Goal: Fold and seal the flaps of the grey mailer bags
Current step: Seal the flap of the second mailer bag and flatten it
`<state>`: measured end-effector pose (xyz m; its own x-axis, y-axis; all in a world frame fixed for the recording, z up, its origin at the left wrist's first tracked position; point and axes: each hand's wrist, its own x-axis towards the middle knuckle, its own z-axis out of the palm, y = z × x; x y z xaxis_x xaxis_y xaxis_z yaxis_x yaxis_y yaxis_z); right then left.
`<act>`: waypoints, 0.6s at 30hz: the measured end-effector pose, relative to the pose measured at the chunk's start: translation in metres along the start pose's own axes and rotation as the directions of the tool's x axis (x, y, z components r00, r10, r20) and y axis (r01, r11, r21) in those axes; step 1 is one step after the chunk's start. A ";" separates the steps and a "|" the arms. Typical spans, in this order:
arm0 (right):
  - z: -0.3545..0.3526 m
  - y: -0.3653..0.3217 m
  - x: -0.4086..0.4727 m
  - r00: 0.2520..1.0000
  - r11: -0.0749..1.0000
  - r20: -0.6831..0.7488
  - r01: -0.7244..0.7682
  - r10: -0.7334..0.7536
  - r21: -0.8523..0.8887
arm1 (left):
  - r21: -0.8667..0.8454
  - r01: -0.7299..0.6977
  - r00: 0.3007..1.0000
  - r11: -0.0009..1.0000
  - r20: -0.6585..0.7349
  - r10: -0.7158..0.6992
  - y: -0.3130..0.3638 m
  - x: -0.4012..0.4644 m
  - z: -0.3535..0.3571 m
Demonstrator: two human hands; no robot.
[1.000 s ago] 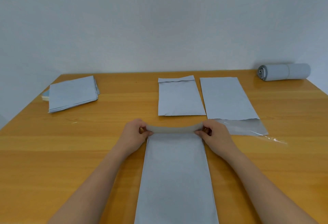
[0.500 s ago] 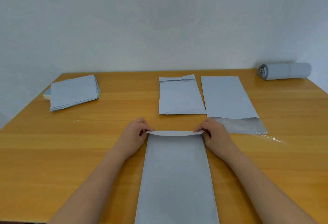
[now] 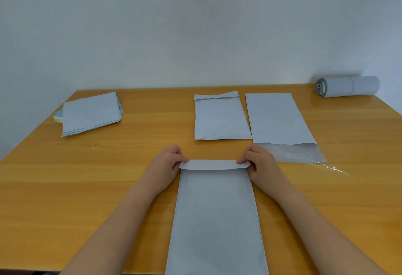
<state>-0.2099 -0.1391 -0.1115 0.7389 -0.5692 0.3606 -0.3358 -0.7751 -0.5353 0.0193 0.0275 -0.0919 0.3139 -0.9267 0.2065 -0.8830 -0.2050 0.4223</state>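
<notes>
your left hand (image 3: pixel 166 163) pinches left end of flap (image 3: pixel 213 164); your right hand (image 3: pixel 260 163) pinches right end; flap folded toward you over top of near bag (image 3: pixel 216 220), which lies flat at near centre of table (image 3: pixel 65 187); sealed bag (image 3: pixel 219 118) far centre; open bag (image 3: pixel 278 120) just right of it, clear strip (image 3: pixel 293 155) at its near end; stack (image 3: pixel 91 113) far left; roll (image 3: pixel 347 86) far right corner

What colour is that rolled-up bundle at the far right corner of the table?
The rolled bundle is pale blue-grey, like the mailer bags. The head view, the only one, shows it.
</notes>
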 end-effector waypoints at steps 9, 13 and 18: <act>0.002 0.000 0.002 1.000 1.000 -0.013 0.006 -0.006 -0.025 | 0.048 0.063 0.986 0.997 0.151 -0.070 0.003 0.003 -0.009; -0.004 -0.004 0.001 0.999 0.999 0.020 -0.030 0.030 -0.043 | -0.044 0.237 0.949 0.970 0.224 -0.222 0.012 0.006 -0.017; -0.019 -0.010 0.000 0.976 0.992 0.189 -0.098 0.112 -0.081 | 0.045 0.282 0.940 0.958 0.185 -0.285 0.022 0.010 -0.014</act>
<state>-0.2173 -0.1364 -0.0916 0.7935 -0.5903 0.1479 -0.4529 -0.7352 -0.5043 0.0077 0.0181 -0.0683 0.4823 -0.8714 -0.0895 -0.7737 -0.4716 0.4230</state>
